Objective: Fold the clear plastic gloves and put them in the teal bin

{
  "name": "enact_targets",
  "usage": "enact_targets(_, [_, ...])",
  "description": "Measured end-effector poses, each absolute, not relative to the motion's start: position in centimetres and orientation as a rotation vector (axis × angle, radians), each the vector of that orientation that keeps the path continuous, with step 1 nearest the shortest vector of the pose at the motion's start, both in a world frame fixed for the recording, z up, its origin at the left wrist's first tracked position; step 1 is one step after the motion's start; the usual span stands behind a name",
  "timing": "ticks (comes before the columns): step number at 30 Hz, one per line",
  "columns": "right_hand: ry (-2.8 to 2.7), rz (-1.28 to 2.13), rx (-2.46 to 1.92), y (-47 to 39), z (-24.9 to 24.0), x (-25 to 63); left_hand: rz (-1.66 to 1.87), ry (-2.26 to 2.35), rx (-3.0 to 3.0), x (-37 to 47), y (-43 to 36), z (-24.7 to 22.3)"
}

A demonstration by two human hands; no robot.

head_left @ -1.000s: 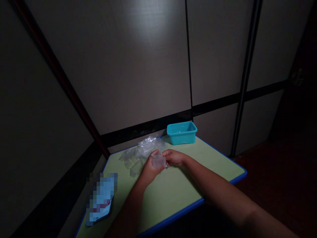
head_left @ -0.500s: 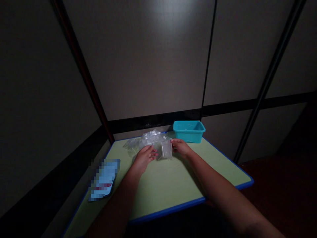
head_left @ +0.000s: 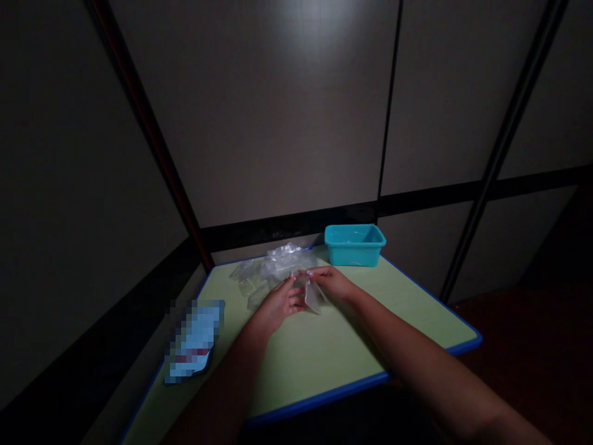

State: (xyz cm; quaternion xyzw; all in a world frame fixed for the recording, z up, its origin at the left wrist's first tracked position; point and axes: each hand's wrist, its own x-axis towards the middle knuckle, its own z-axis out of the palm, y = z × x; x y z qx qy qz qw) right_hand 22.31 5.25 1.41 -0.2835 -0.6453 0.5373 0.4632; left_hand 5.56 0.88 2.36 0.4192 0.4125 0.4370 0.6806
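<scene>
Between my hands hangs a small clear plastic bag (head_left: 314,299), folded or tilted so that it looks narrow, a little above the table. My right hand (head_left: 331,281) pinches its upper edge between thumb and fingers. On the other side, my left hand (head_left: 277,304) has its thumb and forefinger closed at the bag's top edge, while the other fingers are spread behind it. The two sets of fingertips almost meet. Just behind lies a crumpled heap of clear plastic bags (head_left: 278,262), partly covered by my hands.
A turquoise plastic basket (head_left: 354,254) stands at the table's back right corner. Near the left edge lies a flat, phone-like object (head_left: 194,340), its surface blurred. The pale green table (head_left: 324,364) has a blue rim and stands against panelled doors (head_left: 287,123).
My right hand has moved left toward my left hand, and the small bag has turned from facing me broadly to a narrow slant. The basket and the heap stay put.
</scene>
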Motion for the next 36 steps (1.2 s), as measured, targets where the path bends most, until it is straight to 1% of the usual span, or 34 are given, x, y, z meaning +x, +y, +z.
enact_targets(4, [-1.767,1.07,-0.521,4.3,2.2,21.3,1.076,0.895,0.927,5.9,1.1,1.9])
enact_targets(12, [-1.781,0.958,-0.501,3.6,2.6,21.0,1.112,0.823,0.705,6.3,1.0,2.3])
enact_targets(15, [-1.736,0.975,-0.523,3.6,2.7,21.1,1.179,0.844,0.697,6.3,0.9,2.4])
enact_targets(18, [-1.663,1.062,-0.572,4.0,2.7,21.4,1.268,0.868,0.716,6.1,1.0,2.3])
enact_targets(22, [-1.445,1.18,-0.704,4.8,2.4,22.0,1.411,0.918,0.76,5.1,1.4,2.1])
enact_targets(25, [-1.283,1.178,-0.785,5.5,2.0,22.3,1.536,0.953,0.811,4.5,1.8,1.9])
enact_targets(28, [-1.263,1.158,-0.864,5.8,1.5,22.4,1.572,0.944,0.868,4.4,2.0,1.9])
enact_targets(30, [-1.302,1.181,-0.885,5.8,1.2,22.3,1.578,0.988,1.039,4.7,1.8,2.0])
enact_targets(33, [-1.368,1.202,-0.887,5.9,0.9,22.2,1.564,1.268,1.746,5.2,0.9,2.1])
enact_targets(34, [-1.371,1.208,-0.885,6.0,0.8,22.1,1.487,1.372,2.039,5.4,0.5,2.1])
enact_targets(36, [-1.341,1.233,-0.877,6.2,0.7,22.0,1.215,1.49,2.487,5.9,-0.2,2.1])
